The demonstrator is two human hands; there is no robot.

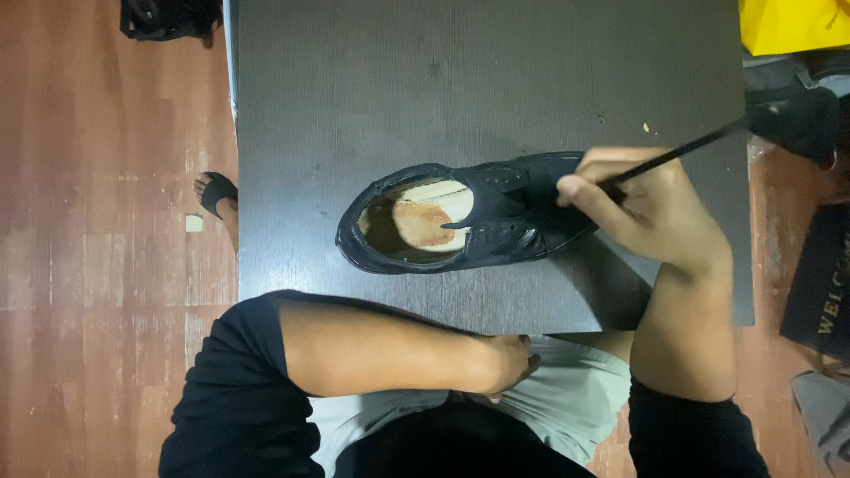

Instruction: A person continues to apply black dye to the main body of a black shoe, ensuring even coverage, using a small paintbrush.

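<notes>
Fingers: right hand has thumb and forefinger pinched on a black shoelace, the other fingers curled under; grip looks firm.
Lace: runs taut from the pinch up and to the right, off toward the table's far right edge; its lower end is hidden under the fingers, so which eyelet it feeds cannot be told.
Left hand: left hand sits at the lap, below the near table edge, fingers loosely curled against the light grey shorts; whether it grasps anything cannot be told.
Shoe: black leather shoe lies on the table, opening turned up toward the camera, toe end under the right hand, heel pointing left.
Inside of shoe: worn tan insole visible, tongue folded over the opening.
Surface: dark table, shoe near its front middle.
Step in hand (judgement): lacing work at the front eyelets, the lace being drawn tight through the shoe.
Next move calls for (judgement): a steady pull along the lace's line, with the shoe held down by the idle hand so that it does not slide; then a fresh pinch nearer the eyelet.
Surroundings: reddish wood floor, a sandalled foot left of the table, a yellow bag at upper right, dark bags beside it.
</notes>
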